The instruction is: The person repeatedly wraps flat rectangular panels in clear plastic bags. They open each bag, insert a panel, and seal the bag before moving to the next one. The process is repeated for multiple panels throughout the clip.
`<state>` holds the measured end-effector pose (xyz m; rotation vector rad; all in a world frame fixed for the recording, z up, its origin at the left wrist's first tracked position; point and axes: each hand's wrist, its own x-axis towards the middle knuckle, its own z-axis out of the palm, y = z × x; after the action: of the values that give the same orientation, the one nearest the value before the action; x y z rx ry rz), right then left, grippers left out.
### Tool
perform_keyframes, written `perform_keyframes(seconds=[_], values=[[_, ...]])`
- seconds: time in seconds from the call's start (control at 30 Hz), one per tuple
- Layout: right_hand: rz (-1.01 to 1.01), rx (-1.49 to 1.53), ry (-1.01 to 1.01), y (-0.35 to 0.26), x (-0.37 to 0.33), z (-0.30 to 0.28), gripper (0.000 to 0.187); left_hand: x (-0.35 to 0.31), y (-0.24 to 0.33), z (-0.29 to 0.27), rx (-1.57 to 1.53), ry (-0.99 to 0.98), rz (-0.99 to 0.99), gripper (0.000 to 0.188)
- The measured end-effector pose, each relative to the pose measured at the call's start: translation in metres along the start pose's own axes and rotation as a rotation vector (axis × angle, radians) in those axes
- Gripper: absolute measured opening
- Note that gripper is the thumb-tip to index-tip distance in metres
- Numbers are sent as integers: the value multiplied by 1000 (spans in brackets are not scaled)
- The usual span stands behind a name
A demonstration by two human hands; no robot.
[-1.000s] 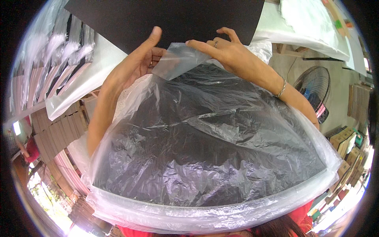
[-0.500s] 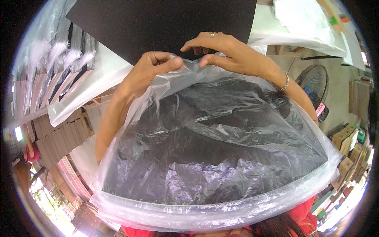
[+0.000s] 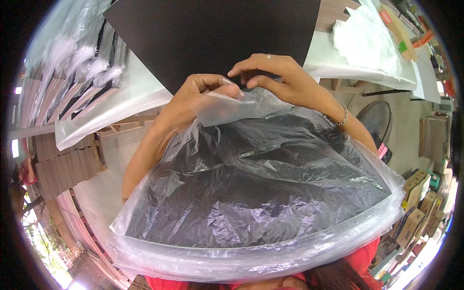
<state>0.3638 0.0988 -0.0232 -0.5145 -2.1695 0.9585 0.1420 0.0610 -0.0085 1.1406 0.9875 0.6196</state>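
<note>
A clear plastic bag (image 3: 261,188) lies spread over a dark flat panel, whose dark surface shows through the film. Its near edge gathers in loose folds against my red shirt. My left hand (image 3: 200,99) pinches the far edge of the bag, and a flap of film folds back over its fingers. Just to the right, my right hand (image 3: 280,77) arches above the gathered film, its thumb apart from the bent index finger. Whether its hidden fingers touch the film is unclear. Beyond both hands lies a large black sheet (image 3: 212,38).
Several bagged boards (image 3: 72,92) lie on the white-covered table at the left. A stack of white sheets (image 3: 365,43) rests at the far right. Below on the right stand a fan (image 3: 374,121) and cardboard boxes (image 3: 411,224). Grey board stacks (image 3: 67,169) stand at left.
My left hand has turned a flap of film over toward me. My right fingers have bent in closer to the left hand. The whole view has shifted slightly.
</note>
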Motion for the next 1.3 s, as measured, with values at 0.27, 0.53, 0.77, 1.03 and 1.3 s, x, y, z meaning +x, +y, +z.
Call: perform_keyframes(seconds=[0.27,0.53,0.77,1.03,1.3], values=[[-150,-124,-7,-15,10,-4,26,4,-3,3,5,-17,139,23],[-130,-179,117,-17,5,-4,20,2,2,1,-70,64,130,25],[-203,-206,122,-20,3,2,15,8,-10,1,-140,-33,223,21],[-37,-56,115,-17,-2,8,27,3,-7,3,-77,8,235,22],[-151,-238,148,-17,-3,13,28,1,-11,2,3,50,216,20]])
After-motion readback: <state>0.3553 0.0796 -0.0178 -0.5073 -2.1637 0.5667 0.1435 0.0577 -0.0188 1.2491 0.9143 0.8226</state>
